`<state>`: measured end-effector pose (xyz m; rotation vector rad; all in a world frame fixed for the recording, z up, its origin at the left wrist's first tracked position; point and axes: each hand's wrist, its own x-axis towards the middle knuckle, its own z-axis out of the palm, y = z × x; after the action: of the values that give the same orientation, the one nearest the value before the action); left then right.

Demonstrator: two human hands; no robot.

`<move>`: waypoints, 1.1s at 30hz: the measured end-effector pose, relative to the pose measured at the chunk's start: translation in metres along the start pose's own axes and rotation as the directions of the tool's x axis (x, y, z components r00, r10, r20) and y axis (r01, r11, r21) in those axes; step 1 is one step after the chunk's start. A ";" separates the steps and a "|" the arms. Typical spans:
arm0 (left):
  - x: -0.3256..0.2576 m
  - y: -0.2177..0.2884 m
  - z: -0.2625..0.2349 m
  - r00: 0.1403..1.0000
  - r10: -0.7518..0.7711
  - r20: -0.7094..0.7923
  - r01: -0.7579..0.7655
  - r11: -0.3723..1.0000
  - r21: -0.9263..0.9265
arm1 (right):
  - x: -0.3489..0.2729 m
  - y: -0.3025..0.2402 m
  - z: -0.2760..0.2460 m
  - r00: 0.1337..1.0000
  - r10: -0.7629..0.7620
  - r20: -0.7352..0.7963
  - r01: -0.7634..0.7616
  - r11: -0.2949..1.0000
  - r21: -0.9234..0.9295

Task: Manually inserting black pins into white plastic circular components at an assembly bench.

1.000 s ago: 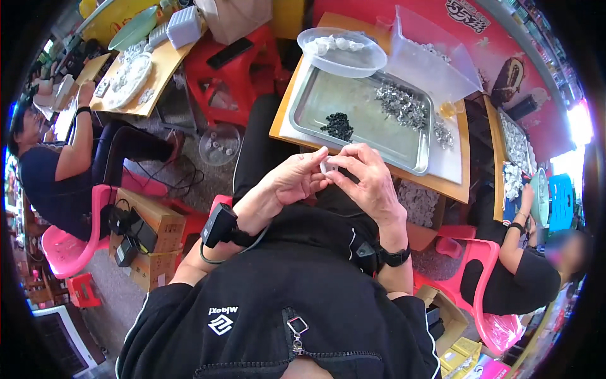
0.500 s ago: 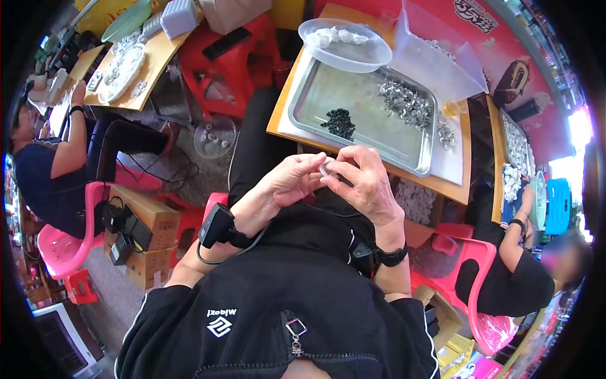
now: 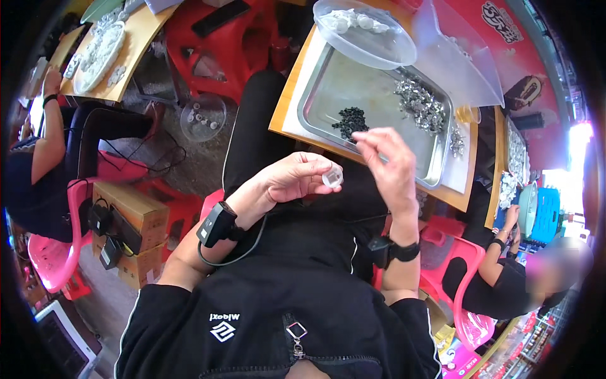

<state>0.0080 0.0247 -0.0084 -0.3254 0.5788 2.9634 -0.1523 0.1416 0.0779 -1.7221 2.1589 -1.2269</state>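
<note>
My left hand (image 3: 293, 178) pinches a small round translucent white plastic piece (image 3: 332, 177) between thumb and fingertips, over my lap. My right hand (image 3: 392, 165) is raised at the near edge of a shallow metal tray (image 3: 328, 85), thumb and forefinger pressed together. Whatever may be between those fingertips is too small to make out. Just past them a heap of tiny black parts (image 3: 351, 122) lies in the tray. Farther right in the tray is a pile of small shiny metal parts (image 3: 419, 107).
A clear round bowl (image 3: 398, 54) of white pieces overhangs the tray's far edge, beside a clear plastic bin (image 3: 451, 76). Red stools (image 3: 221, 50) stand left of the table. Co-workers sit left and right. Cardboard boxes (image 3: 136, 215) are at lower left.
My right hand has left the white piece and moved up and right toward the black parts. My left hand keeps the piece, now showing its round face. The view has shifted slightly.
</note>
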 end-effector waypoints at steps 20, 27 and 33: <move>-0.012 0.012 -0.005 0.995 0.096 -0.018 -0.097 0.994 -0.059 | 0.039 0.049 0.017 0.900 0.376 0.222 -0.418 0.889 0.188; -0.012 0.013 -0.005 0.994 0.104 -0.032 -0.106 0.991 -0.079 | 0.052 0.027 0.019 0.937 0.294 0.191 -0.283 0.955 -0.086; -0.011 0.013 -0.006 0.995 0.096 -0.026 -0.098 0.991 -0.088 | 0.070 0.035 0.046 0.968 0.030 0.249 0.004 0.990 -0.138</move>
<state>0.0183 0.0093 -0.0065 -0.3480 0.4786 3.0894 -0.1785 0.0588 0.0511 -1.8001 2.1418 -0.8212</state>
